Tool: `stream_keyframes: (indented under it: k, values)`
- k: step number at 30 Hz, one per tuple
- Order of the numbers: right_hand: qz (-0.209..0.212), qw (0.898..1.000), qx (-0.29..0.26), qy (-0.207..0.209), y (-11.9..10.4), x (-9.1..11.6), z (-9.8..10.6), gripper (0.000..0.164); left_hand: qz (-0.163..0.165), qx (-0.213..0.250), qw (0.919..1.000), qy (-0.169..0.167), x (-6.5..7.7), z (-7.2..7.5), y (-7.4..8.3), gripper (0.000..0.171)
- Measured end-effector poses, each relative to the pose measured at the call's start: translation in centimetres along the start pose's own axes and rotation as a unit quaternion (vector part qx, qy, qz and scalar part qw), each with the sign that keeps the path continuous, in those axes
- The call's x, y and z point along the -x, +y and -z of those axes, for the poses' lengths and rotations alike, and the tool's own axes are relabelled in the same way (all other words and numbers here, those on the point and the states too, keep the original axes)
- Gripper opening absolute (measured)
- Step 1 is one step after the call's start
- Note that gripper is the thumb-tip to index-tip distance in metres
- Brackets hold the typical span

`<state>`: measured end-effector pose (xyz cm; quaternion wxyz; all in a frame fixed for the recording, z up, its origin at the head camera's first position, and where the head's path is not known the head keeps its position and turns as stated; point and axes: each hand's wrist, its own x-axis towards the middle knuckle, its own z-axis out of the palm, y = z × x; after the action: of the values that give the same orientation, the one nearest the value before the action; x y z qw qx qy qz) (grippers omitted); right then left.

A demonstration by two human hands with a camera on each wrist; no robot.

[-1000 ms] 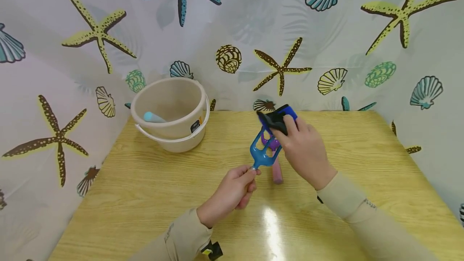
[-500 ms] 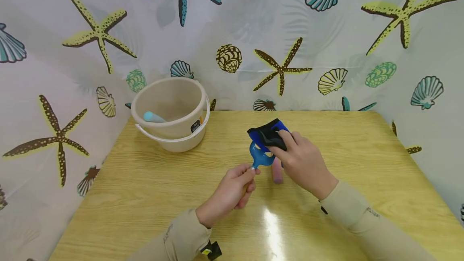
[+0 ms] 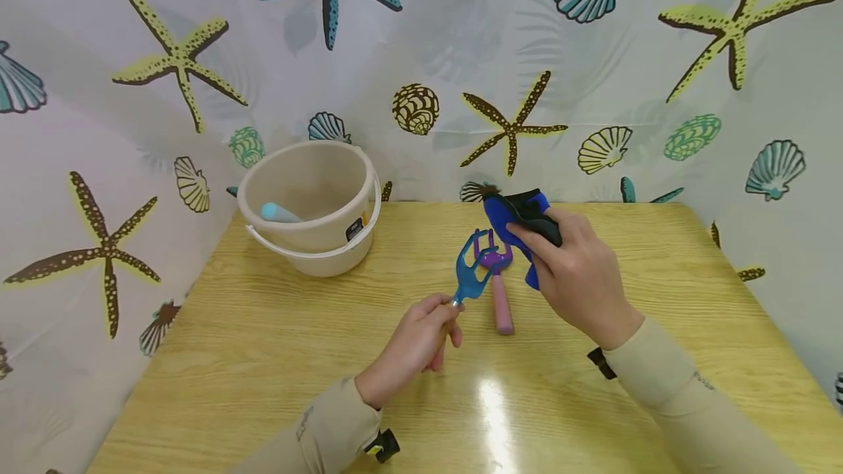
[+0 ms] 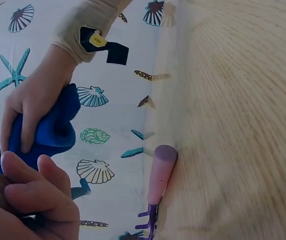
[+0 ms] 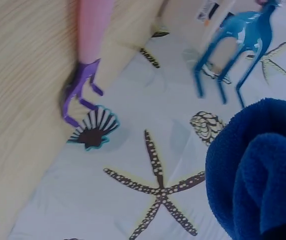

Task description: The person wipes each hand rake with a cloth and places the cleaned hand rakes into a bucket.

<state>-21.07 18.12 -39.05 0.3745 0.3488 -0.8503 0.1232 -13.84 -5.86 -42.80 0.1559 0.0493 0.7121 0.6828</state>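
My left hand (image 3: 421, 335) grips the handle of a blue three-pronged hand fork (image 3: 469, 276), its prongs pointing up and away from me. In my right hand (image 3: 586, 276) is a bunched blue cloth with a black side (image 3: 503, 225), just right of the prongs and apart from them. The right wrist view shows the cloth (image 5: 258, 165) below the blue prongs (image 5: 243, 35). Behind the held fork, a purple hand fork with a pink handle (image 3: 503, 306) lies on the table. In the left wrist view, my left fingers (image 4: 37, 195) curl round a handle that is mostly hidden.
A cream bucket (image 3: 303, 240) with a white carrying handle stands at the back left of the wooden table (image 3: 263, 357). A light blue handle (image 3: 279, 213) shows inside it. A curtain (image 3: 408, 35) printed with shells and starfish hangs behind the table.
The cloth first came down over the blue prongs, then moved right and up off them with my right hand. The blue fork has turned slightly in my left hand.
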Motion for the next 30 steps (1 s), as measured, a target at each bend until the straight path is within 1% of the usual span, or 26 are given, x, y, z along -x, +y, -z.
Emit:
stream_keyframes:
  k: [1,3,6,8,11,13,16,20,22,23,25,28,30]
  values:
    - [0.001,1.000,-0.011,0.006,-0.3,-0.1,0.1,0.035,0.002,-0.006,1.0000,0.006,-0.1,0.0,0.0,0.023]
    - [0.004,0.999,-0.031,0.014,-0.8,-0.3,0.1,0.035,0.005,-0.002,1.0000,0.005,-0.2,0.0,-0.2,0.024]
    - [0.004,0.997,-0.070,0.011,-1.8,-0.1,-0.2,0.035,0.007,0.030,0.9995,-0.012,-0.4,-0.1,-0.4,0.024]
    - [0.007,0.995,-0.095,-0.006,-2.6,0.3,-0.6,0.037,0.005,0.055,0.9982,-0.025,-0.5,-0.2,-0.4,0.023]
    - [0.017,0.991,-0.120,-0.052,-4.1,1.0,-1.4,0.040,-0.009,0.088,0.9952,-0.041,-0.5,-0.2,-0.3,0.024]
    - [0.026,0.989,-0.115,-0.086,-4.9,1.4,-1.8,0.040,-0.015,0.108,0.9928,-0.050,-0.5,-0.2,-0.2,0.023]
    - [0.028,0.989,-0.081,-0.123,-5.5,1.7,-2.1,0.038,-0.015,0.130,0.9898,-0.057,-0.3,-0.1,-0.1,0.023]
    - [0.022,0.988,-0.018,-0.151,-5.5,2.1,-2.4,0.039,-0.003,0.136,0.9894,-0.052,-0.1,0.1,-0.2,0.023]
    - [0.014,0.987,-0.015,-0.157,-5.4,2.3,-2.4,0.039,-0.003,0.129,0.9905,-0.048,-0.1,0.1,-0.2,0.023]
    - [0.006,0.987,-0.026,-0.157,-5.4,2.4,-2.5,0.038,-0.005,0.125,0.9910,-0.049,-0.1,0.1,-0.3,0.023]
    - [-0.010,0.985,-0.070,-0.155,-5.7,2.4,-2.4,0.036,-0.013,0.115,0.9919,-0.052,-0.1,0.0,-0.3,0.022]
    - [-0.025,0.979,-0.137,-0.150,-6.3,2.2,-2.2,0.031,-0.030,0.101,0.9928,-0.057,-0.2,0.0,-0.4,0.021]
    - [-0.027,0.975,-0.157,-0.153,-6.5,2.0,-2.2,0.030,-0.031,0.096,0.9933,-0.056,-0.2,-0.1,-0.5,0.021]
